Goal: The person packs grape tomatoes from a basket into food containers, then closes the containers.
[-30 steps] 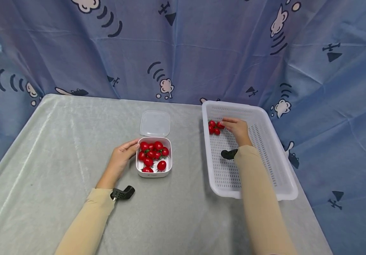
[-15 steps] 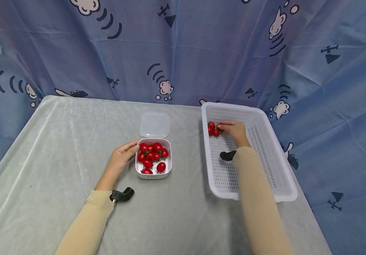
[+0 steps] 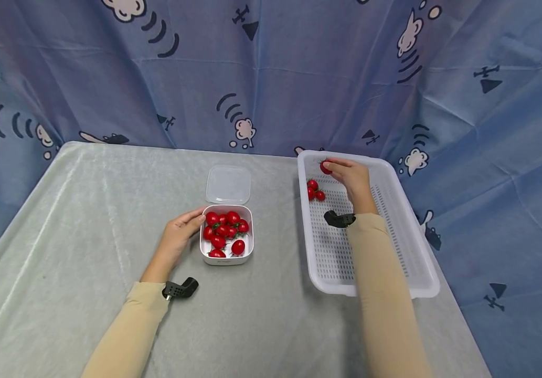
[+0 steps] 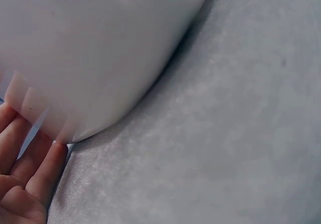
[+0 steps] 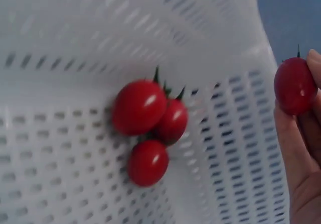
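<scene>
Between thumb and fingers, my right hand [image 3: 354,181] pinches a red cherry tomato [image 5: 295,86] with a green stem, raised above the basket floor. Below it, 3 more cherry tomatoes [image 5: 139,107] lie together in a corner of the white perforated basket [image 3: 318,275]. My left hand [image 3: 178,233] reaches to the left side of a small white box [image 3: 226,261], its fairly straight fingers [image 4: 44,176] touching the wall. Several cherry tomatoes [image 3: 218,241] with green stems fill much of that box; it has no lid on.
A clear square lid [image 3: 228,185] lies flat just behind the box. Grey cloth covers the table [image 3: 271,315], and a blue patterned curtain [image 3: 271,79] hangs behind and to the right. Each wrist wears a black camera mount [image 3: 183,288].
My right hand took hold of one cherry tomato from the group in the basket and lifted it up and away toward the far end. The left hand stayed at the box.
</scene>
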`<state>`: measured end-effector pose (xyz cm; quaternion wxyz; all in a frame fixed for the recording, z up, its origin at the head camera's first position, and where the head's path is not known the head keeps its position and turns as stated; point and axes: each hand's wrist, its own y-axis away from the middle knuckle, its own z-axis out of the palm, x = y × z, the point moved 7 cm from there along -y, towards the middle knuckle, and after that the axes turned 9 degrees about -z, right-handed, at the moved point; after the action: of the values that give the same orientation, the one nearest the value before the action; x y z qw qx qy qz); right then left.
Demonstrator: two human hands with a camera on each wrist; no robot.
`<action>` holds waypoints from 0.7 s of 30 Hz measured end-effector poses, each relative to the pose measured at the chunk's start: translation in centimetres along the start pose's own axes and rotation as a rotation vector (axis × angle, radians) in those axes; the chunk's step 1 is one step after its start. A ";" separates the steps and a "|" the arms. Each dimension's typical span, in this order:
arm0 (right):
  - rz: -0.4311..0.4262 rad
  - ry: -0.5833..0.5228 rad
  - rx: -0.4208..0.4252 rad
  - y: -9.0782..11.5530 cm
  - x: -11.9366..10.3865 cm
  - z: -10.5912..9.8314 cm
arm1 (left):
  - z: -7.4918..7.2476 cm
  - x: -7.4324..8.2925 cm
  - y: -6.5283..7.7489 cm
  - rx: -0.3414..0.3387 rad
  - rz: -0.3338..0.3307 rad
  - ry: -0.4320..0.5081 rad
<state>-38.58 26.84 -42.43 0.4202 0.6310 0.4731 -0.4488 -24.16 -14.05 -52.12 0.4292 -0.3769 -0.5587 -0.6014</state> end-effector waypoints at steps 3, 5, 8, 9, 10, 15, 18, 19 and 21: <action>0.004 -0.045 -0.038 0.8 -1.0 0.7 | 0.0 -0.1 0.0 0.007 -0.008 0.003; -0.001 -0.055 -0.073 1.4 -1.8 1.2 | 0.0 -0.1 0.0 0.012 -0.014 0.001; -0.025 -0.054 -0.120 2.2 -3.1 2.2 | 0.0 0.0 0.0 0.013 -0.015 -0.004; -0.033 -0.051 -0.133 2.4 -3.4 2.4 | 0.0 0.0 0.0 0.013 -0.015 -0.006; -0.042 -0.049 -0.140 2.6 -3.8 2.7 | 0.0 0.0 0.0 0.013 -0.013 -0.009; -0.078 -0.054 -0.182 3.6 -5.2 3.8 | 0.1 -0.1 0.0 0.008 -0.011 -0.011; -0.112 -0.059 -0.192 4.1 -5.9 4.3 | 0.0 -0.2 -0.1 0.004 -0.012 -0.019; -0.125 -0.053 -0.195 4.3 -6.1 4.5 | 0.0 -0.2 -0.1 0.004 -0.011 -0.017; -0.150 -0.031 -0.204 4.7 -6.5 4.8 | 0.0 -0.2 -0.1 0.002 -0.010 -0.016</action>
<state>-35.83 19.85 -36.86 0.4547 0.5407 0.5556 -0.4384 -24.24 -14.04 -52.34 0.4224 -0.3784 -0.5645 -0.5998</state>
